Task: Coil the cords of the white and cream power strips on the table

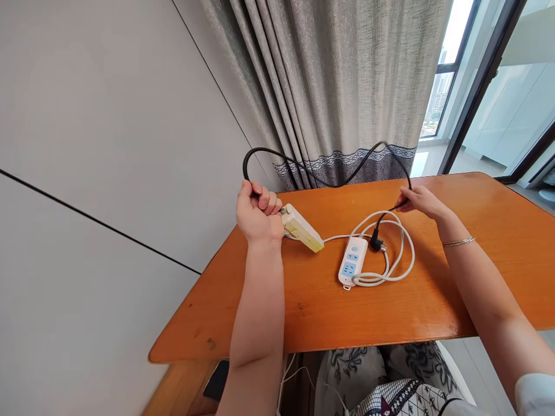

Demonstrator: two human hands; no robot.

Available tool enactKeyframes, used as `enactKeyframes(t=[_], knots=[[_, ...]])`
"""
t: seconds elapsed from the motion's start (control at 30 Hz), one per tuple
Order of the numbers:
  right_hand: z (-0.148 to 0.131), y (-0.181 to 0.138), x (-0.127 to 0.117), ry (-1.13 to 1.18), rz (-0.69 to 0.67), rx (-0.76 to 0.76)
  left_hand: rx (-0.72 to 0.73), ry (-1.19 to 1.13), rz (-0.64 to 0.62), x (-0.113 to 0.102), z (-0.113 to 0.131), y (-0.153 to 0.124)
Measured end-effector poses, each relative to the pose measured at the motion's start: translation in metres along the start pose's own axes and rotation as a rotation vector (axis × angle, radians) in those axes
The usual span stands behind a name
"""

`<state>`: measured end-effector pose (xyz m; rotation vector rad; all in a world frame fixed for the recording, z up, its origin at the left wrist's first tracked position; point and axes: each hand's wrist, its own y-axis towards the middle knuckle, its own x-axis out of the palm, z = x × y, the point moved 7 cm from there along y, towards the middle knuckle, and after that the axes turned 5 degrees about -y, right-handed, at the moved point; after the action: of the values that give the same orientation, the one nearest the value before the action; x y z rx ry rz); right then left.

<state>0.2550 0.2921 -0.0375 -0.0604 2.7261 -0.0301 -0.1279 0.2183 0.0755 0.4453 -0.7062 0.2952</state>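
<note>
A black power cord stretches in a loose wave between my two raised hands. My left hand is closed around one end of it, above the left part of the table. My right hand pinches the cord farther right, and its black plug dangles below, beside the white power strip. A looped white cable lies around the plug and against that strip. Right by my left wrist is a yellowed white power strip, tilted, partly hidden by the hand; whether it touches the table I cannot tell.
The orange wooden table has rounded corners and meets a grey wall panel on the left. A grey curtain hangs behind it. Below the front edge are a dark flat device and thin white cables.
</note>
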Motion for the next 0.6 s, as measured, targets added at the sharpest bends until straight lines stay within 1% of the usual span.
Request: enactKeyframes(t=[0.07,0.13,0.23,0.3,0.43,0.5,0.6], knots=[[-0.023,-0.006,-0.005,0.203,0.142,-0.15,-0.009,0.02,-0.019,0.003,-0.003,-0.002],[-0.039,-0.014,-0.004,0.301,0.228,-0.251,-0.018,0.044,-0.034,0.005,-0.007,-0.004],[-0.053,-0.026,-0.001,0.385,0.314,-0.334,-0.025,0.085,-0.073,0.009,-0.011,-0.007],[-0.056,-0.03,-0.001,0.4,0.345,-0.344,-0.032,0.104,-0.107,0.011,-0.014,-0.009],[-0.049,-0.027,-0.005,0.352,0.319,-0.258,-0.054,0.097,-0.141,0.013,-0.018,-0.011],[-0.043,-0.021,-0.007,0.403,0.27,-0.213,-0.068,0.094,-0.131,0.013,-0.02,-0.011],[-0.035,-0.012,-0.007,0.546,0.192,-0.192,-0.081,0.102,-0.127,0.014,-0.022,-0.012]])
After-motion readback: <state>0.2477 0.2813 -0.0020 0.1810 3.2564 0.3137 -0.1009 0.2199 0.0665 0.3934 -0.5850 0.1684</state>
